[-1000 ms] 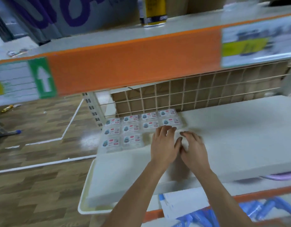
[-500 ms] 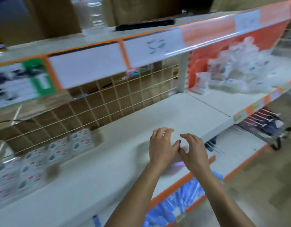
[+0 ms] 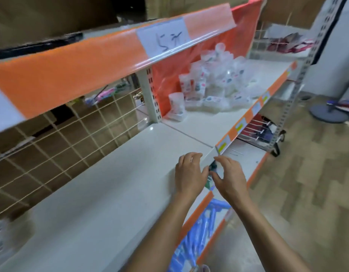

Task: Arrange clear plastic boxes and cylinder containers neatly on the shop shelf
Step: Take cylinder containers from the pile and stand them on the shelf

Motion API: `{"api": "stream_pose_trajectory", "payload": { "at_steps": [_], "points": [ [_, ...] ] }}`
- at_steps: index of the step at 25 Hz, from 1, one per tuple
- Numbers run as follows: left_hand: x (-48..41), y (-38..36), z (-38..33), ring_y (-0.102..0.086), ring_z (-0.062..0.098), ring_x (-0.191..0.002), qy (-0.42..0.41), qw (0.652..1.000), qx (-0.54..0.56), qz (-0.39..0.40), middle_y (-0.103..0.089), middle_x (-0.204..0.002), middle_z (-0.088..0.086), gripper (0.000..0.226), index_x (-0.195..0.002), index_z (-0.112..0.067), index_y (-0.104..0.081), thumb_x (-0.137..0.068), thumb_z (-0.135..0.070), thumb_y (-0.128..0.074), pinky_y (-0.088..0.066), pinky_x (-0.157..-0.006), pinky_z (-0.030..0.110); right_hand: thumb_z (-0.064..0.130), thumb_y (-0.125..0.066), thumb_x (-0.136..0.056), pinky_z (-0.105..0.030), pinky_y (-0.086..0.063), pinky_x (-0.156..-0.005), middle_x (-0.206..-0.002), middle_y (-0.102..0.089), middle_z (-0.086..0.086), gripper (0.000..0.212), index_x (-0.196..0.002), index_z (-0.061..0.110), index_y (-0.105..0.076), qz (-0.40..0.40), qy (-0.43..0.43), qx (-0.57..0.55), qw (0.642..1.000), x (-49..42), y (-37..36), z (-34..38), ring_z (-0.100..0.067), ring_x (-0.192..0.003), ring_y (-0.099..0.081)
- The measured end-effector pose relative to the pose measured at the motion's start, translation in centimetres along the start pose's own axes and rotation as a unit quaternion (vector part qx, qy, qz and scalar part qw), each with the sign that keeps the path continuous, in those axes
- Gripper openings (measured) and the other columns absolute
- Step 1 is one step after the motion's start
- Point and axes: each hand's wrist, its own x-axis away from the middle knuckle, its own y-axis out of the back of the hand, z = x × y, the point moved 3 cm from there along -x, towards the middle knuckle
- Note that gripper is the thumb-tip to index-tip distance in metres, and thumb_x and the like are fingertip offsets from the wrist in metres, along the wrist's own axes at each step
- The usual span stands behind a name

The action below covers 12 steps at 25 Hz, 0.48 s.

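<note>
Clear plastic containers (image 3: 211,85) are heaped unsorted at the shelf's (image 3: 110,183) far right. Left hand (image 3: 189,173) and right hand (image 3: 230,178) are held at its near edge, fingers (image 3: 187,157) loosely curled and empty, presumably ready for fetching.

White shelf (image 3: 114,173); orange edge strip (image 3: 71,67); clear containers (image 3: 215,83), blue items (image 3: 201,228).
</note>
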Motion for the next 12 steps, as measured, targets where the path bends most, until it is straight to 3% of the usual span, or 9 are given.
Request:
{"api": "stream_pose_trajectory", "payload": {
  "at_steps": [9, 12],
  "points": [
    [-10.7, -6.1, -1.6, -0.058, 0.03, -0.104, -0.03, 0.999, 0.034, 0.021, -0.065, -0.113, 0.007, 0.057, -0.116, -0.01, -0.063, -0.077, -0.045, -0.04, -0.048, -0.089, 0.036, 0.002, -0.07, -0.072, -0.04, -0.043, -0.087, -0.111, -0.065, -0.016, 0.04, -0.111, 0.004, -0.063, -0.04, -0.039, 0.029, 0.998, -9.3, -0.7, -5.5, -0.039, -0.099, -0.057],
    [-12.8, -7.8, -1.4, -0.056, 0.033, -0.107, -0.02, 0.998, 0.033, 0.041, -0.063, -0.117, 0.01, 0.049, -0.121, -0.009, -0.06, -0.081, -0.036, -0.056, -0.046, -0.091, 0.038, 0.004, -0.067, -0.075, -0.037, -0.04, -0.091, -0.115, -0.063, -0.014, 0.039, -0.113, 0.005, -0.061, -0.032, -0.049, 0.019, 0.998, -11.7, -1.4, -7.2, -0.037, -0.105, -0.055]
  ]
}}
